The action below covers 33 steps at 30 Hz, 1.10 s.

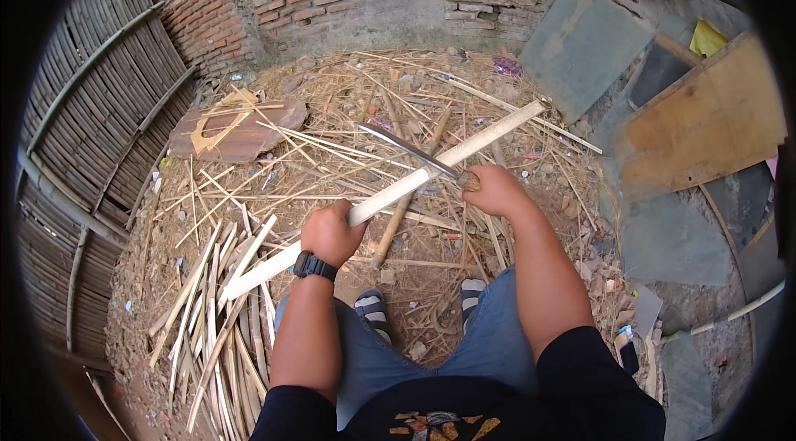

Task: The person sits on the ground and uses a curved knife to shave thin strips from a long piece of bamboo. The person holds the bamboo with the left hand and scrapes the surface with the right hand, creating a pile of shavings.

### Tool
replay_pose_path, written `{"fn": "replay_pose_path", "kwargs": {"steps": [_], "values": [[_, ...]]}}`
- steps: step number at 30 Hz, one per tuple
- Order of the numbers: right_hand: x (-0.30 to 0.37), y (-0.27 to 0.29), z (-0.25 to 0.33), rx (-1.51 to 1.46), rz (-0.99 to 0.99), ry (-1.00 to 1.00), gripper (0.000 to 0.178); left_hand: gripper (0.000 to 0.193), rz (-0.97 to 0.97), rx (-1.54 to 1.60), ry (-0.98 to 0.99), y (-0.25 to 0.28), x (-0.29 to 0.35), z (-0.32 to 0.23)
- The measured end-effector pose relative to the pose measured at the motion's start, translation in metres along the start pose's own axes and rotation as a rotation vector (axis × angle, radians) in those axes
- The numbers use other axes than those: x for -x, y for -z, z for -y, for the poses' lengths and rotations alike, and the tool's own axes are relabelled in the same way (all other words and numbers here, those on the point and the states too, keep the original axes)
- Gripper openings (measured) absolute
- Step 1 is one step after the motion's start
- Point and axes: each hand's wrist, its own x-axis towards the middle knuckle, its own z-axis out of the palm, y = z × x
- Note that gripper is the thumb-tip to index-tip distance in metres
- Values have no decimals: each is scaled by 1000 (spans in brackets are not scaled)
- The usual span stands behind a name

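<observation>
My left hand [330, 232] is closed around a long pale bamboo slat [491, 136], with a dark watch on that wrist. The slat slopes from beside my left knee up to the far right. In my right hand [497, 191] is a long-bladed knife [396, 142], gripped by its brown wooden handle, whose end shows beside the fingers. Its narrow blade points to the far left and crosses the slat a little past the middle. Whether the edge bites into the slat cannot be made out. My fingertips are mostly hidden under both hands.
Split bamboo strips [217, 340] lie heaped at the left. Bamboo poles [391, 234] and shavings litter the ground ahead. A brown sheet [278, 116] lies farther off, before a brick wall [398, 2]. A bamboo fence [91, 84] stands left; grey panels [580, 47] and a tan board [705, 122] right.
</observation>
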Motion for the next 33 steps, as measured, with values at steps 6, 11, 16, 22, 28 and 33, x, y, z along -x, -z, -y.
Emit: {"fn": "replay_pose_path", "kwargs": {"steps": [6, 11, 16, 22, 28, 33], "values": [[14, -15, 19, 102, 67, 101, 48, 30, -10, 8, -16, -2, 0, 0], [16, -4, 29, 74, 115, 180, 49, 32, -28, 14, 3, -3, 3, 3], [3, 3, -10, -52, -121, -28, 48, 32, -49, 44, 37, 3, -1, -2], [12, -11, 11, 48, -14, 105, 47, 29, -39, 62, 32, -3, -1, -3], [6, -15, 12, 10, 65, 132, 46, 29, -26, 42, 32, -4, 1, 2], [2, 2, -8, -57, -62, -72, 53, 31, -43, 55, 26, -1, 0, -2]]}}
